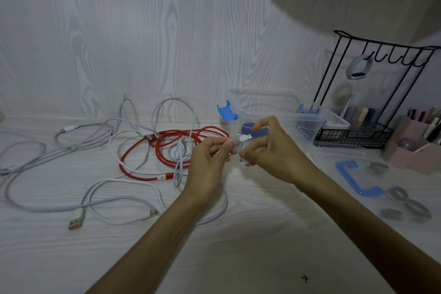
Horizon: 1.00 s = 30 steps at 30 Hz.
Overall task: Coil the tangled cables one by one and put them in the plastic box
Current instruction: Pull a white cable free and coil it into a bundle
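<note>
Several white cables [100, 200] lie tangled with a red cable [140, 150] on the pale wooden table. My left hand [207, 162] and my right hand [267, 148] meet just in front of the clear plastic box [307, 112]. Both pinch the plug end of one white cable [243, 138], whose cord loops down under my left wrist. The box has blue clips and holds a purple-blue coiled item [248, 127].
A black wire rack [372, 93] with hooks and a hanging wristband stands right of the box. A pink organiser [415, 148] sits at the far right. The box lid [353, 175] with a blue handle and several grey rings [405, 205] lie at the right.
</note>
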{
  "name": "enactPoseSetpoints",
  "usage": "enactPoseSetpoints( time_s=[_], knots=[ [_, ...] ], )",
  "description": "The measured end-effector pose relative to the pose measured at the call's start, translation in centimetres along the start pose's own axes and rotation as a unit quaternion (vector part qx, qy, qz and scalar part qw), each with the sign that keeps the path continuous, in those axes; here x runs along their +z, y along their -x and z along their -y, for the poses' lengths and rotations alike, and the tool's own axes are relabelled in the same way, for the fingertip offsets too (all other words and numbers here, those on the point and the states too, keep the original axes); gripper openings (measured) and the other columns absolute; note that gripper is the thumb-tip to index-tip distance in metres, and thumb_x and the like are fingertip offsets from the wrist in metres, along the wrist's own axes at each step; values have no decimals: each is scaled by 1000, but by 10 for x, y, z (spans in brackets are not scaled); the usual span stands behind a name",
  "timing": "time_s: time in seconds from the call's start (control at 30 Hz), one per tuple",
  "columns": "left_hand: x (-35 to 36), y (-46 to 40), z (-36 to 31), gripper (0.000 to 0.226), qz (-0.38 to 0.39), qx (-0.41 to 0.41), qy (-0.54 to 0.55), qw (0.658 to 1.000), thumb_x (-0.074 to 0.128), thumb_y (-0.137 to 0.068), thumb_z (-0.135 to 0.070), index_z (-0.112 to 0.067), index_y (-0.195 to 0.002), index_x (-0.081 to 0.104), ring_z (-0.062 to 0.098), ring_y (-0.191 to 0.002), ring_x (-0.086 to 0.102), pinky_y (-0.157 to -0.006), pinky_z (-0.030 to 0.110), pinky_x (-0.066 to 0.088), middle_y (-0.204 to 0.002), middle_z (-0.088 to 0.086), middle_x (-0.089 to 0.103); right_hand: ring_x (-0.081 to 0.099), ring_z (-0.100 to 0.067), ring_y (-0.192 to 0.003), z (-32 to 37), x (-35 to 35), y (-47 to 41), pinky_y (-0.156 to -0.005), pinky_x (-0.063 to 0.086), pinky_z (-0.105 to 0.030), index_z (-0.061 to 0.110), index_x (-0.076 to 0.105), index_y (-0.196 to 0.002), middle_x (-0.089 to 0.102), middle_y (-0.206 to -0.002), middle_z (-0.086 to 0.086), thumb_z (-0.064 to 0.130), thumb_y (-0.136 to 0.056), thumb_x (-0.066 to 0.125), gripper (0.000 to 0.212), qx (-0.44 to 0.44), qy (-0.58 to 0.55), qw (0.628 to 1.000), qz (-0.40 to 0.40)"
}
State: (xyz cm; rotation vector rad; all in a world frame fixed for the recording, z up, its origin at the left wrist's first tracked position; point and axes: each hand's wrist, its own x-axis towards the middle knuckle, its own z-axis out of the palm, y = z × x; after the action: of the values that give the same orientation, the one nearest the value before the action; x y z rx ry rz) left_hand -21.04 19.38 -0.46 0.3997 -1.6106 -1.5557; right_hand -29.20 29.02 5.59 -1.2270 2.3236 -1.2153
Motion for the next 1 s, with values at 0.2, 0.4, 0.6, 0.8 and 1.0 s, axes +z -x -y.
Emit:
enactPoseSetpoints(
  time_s=[0.2,0.4,0.6,0.8,1.0],
  knots=[
    [-4,4,7,12,43,88,-127,987,56,-94,-22,-14,-94,65,6,-83,62,-76,22,49,-83,-5,67,68,-16,-64,20,-19,0,-65,59,-24,11,48,-96,71,-80,-14,-2,-76,71,33,69,-241,968,-3],
    [-1,4,6,12,26,34,-53,998,60,-92,-18,-8,-94,66,5,-76,60,-69,14,44,-83,4,69,67,-13,-54,44,-45,-21,-54,57,-19,11,51,-90,69,-79,-16,-3,-79,70,26,75,-225,971,-25],
    [-10,-5,2,18,-20,-75,61,995,57,-93,-16,-5,-103,67,7,-78,67,-70,15,53,-89,5,72,70,-4,-66,15,-45,-16,-54,52,-12,23,63,-103,75,-75,3,9,-82,69,26,76,-139,986,50],
    [-12,-6,-3,22,-41,-140,154,977,55,-94,-19,-11,-81,71,1,-53,63,-46,12,46,-62,-6,69,66,-2,-59,-15,-27,-1,-48,45,-11,12,71,-102,74,-85,-2,17,-85,66,18,124,-109,985,46],
    [-11,-8,-6,35,-45,-192,243,950,57,-94,-22,-12,-65,73,5,-46,61,-43,13,46,-55,-2,66,71,-12,-71,-14,-4,-1,-63,56,-19,12,66,-105,75,-86,-5,18,-89,63,17,95,-167,979,74]
  ],
)
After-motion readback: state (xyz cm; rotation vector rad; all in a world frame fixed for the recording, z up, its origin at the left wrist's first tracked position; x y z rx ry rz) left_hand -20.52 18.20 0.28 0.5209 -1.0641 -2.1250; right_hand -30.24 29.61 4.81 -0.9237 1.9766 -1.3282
